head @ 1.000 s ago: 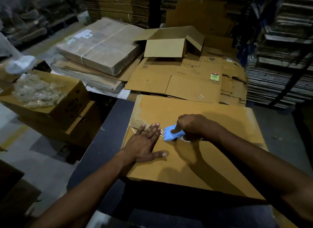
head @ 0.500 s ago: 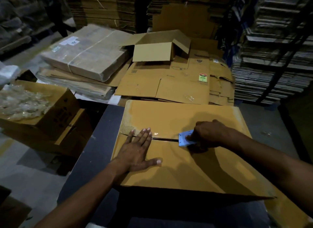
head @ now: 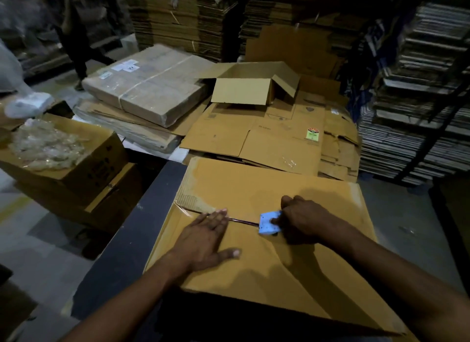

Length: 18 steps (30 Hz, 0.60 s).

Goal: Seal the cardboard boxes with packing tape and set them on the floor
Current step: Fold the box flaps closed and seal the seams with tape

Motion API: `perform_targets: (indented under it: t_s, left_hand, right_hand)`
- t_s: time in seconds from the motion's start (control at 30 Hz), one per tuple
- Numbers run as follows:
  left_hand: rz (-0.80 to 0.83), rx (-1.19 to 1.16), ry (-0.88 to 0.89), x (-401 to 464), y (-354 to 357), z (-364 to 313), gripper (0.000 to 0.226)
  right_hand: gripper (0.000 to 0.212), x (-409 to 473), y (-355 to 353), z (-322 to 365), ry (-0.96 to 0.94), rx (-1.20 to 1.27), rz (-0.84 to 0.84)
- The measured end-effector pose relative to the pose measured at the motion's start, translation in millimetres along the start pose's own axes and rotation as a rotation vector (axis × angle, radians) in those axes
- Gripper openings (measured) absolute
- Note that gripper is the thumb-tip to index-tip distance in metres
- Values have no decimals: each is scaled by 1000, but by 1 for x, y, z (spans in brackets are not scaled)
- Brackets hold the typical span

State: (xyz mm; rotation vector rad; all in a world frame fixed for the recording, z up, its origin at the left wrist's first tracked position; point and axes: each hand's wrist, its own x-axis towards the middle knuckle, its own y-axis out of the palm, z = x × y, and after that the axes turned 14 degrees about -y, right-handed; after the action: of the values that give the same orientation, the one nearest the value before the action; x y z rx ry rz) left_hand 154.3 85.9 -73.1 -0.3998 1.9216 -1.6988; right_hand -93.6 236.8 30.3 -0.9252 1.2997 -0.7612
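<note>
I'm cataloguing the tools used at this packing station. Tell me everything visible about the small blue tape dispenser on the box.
The blue tape dispenser is a small, light blue piece that looks like plastic, roughly rectangular, with a few small dark holes in its face. The tape roll itself is hidden. It sits on the centre seam of the cardboard box, which lies on a dark table. The right hand grips it from the right. A shiny strip of tape stretches from it leftward to the left hand, pressed flat on the box.
</note>
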Motion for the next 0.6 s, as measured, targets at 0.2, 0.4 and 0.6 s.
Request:
perform_targets:
  t_s: [0.2, 0.4, 0.6]
  left_hand:
    - [-8, 57, -188, -8, -8, -22, 120]
    - [34, -15, -32, 10, 9, -76, 113]
    - [25, 25, -7, 5, 14, -72, 106]
  right_hand:
    - [45, 12, 1, 13, -36, -59, -7]
    - [48, 11, 0, 10, -30, -59, -9]
    - [57, 0, 6, -6, 2, 44, 24]
